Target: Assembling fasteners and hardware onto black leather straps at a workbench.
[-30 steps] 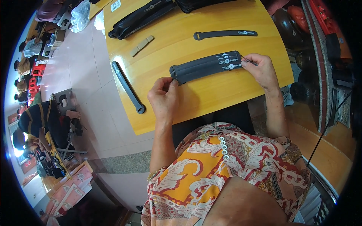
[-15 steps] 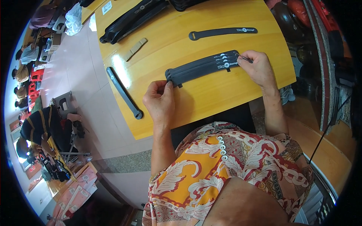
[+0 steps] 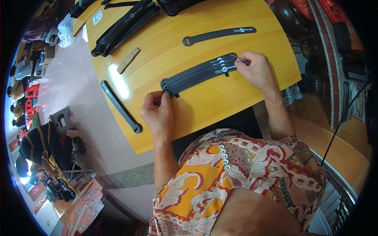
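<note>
Several black straps [image 3: 197, 74] with white printing lie overlapped in a fanned stack on the yellow table. My left hand [image 3: 157, 112] is closed, thumb and fingers pinching the stack's left end, where the slotted strap ends sit. At the other end my right hand [image 3: 258, 70] is closed in a pinch. A thin dark piece [image 3: 245, 61] pokes out between its fingers, against the straps' tips; its kind is too small to tell. Two small dark tabs stick out below the stack's lower edge.
Farther back lies a single black strap [image 3: 218, 36], and another strap [image 3: 120, 106] at the left. A tan folded strip [image 3: 128, 60] and a black bundle [image 3: 124, 27] are beyond. Persons sit at the far left. The table's front edge [image 3: 220, 122] is near me.
The whole view has shifted, so table and straps appear farther left and slightly lower. Both hands keep their pinches at the stack's ends; the right fingers have shifted slightly.
</note>
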Demonstrator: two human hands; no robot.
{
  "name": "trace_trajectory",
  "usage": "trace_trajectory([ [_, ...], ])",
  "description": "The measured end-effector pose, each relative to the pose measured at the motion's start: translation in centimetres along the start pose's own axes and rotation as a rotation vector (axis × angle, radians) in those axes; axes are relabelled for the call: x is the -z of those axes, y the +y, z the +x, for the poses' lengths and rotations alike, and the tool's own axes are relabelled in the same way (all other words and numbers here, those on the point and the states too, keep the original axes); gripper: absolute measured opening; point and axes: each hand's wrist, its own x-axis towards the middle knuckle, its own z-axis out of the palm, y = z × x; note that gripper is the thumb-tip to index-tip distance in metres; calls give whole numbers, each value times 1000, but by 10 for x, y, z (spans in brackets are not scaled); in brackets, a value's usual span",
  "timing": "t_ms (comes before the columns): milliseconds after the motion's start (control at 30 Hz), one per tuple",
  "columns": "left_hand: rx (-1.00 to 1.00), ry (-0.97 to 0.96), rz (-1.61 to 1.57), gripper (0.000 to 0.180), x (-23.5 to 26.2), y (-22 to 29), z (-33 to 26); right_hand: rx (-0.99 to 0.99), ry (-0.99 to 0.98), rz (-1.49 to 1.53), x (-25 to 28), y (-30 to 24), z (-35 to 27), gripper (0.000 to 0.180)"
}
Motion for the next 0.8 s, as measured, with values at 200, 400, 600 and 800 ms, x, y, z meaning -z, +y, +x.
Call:
trace_trajectory([
  [200, -3, 3, 17, 8, -1, 5, 0, 11, 33, -89, -4, -4, -1, 12],
  [400, -26, -30, 192, 15, 6, 4, 9, 26, 75, -153, -12, -1, -1, 13],
  [600, -29, -169, 410, 20, 16, 9, 17, 25, 167, -212, -12, -3, -2, 25],
  [800, 49, -178, 27, 19, 25, -6, 3, 25, 98, -232, 3, -10, 3, 18],
])
